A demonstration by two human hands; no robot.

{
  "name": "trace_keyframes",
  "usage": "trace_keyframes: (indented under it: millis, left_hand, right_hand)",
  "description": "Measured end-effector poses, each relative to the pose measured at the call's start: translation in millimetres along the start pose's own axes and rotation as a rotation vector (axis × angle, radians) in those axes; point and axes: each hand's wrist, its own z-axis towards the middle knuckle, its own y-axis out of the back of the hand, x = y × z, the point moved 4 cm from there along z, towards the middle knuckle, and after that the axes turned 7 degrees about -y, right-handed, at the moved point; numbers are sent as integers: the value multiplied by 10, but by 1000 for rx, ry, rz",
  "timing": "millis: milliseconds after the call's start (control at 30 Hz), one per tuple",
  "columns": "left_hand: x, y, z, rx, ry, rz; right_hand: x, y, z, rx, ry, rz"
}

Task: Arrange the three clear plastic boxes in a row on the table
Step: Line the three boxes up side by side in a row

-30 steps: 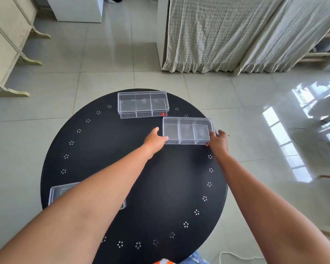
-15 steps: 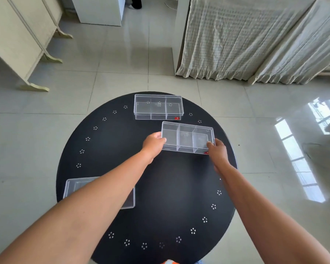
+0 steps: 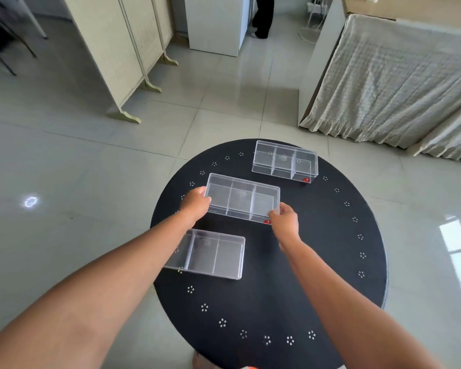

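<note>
From the head camera I saw a round black surface point(image 3: 317, 262) ringed near its rim with small white flower marks, standing on a glossy pale tiled floor point(image 3: 77, 182). A cream folding screen point(image 3: 123, 57) stood at the far left, a white cabinet point(image 3: 216, 22) at the back, and a unit draped in light checked cloth point(image 3: 399, 83) at the far right. Someone's dark-trousered legs point(image 3: 262, 17) showed beside the cabinet.

Three clear plastic boxes, each split into three compartments, were over the surface. The far box point(image 3: 285, 162) sat near the back edge, right of centre. The near box point(image 3: 210, 254) lay at the left edge, its left end hidden behind my left forearm point(image 3: 117, 283). The middle box point(image 3: 241, 198) was between them, apart from both and tilted a little; I could not tell whether it touched the surface.

My left hand point(image 3: 196, 205) was closed on the middle box's left end, fingers wrapped over the rim. My right hand point(image 3: 284, 222) pinched its near right corner, next to a small red label point(image 3: 267, 222). The right forearm point(image 3: 343, 302) crossed the near right part of the surface.
</note>
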Motion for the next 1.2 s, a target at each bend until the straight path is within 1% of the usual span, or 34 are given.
trace_keyframes:
  millis: [167,367,433,667,800,900,967,1067,1200]
  left_hand:
    - [337,378,-10,-45,37,-18]
    - [652,530,23,-54,104,-47]
    - [704,524,27,-60,94,-42]
    - [669,438,23,-71,72,-79]
    - [615,438,43,-94,98,-41]
    - [517,479,35,-181,123,69]
    - [402,514,47,-265,82,142]
    - [155,505,83,-347,-54,157]
    - [-223,352,180,-342,-197,147]
  right_hand:
    - [62,-444,-144,77,15,-42]
    - [56,-716,-193,138,-15,-117]
    - [47,-755,-199,133,-24,-129]
    - [6,-774,-189,125,-28,-134]
    - [-25,-766,-143,140,-44,-148]
    - [14,-722,-146,151,-46,-156]
    - [60,-646,-112,129,-35,-176]
    - [126,-477,-6,73,-27,-181]
    - [218,-170,207,-26,-12,-174]
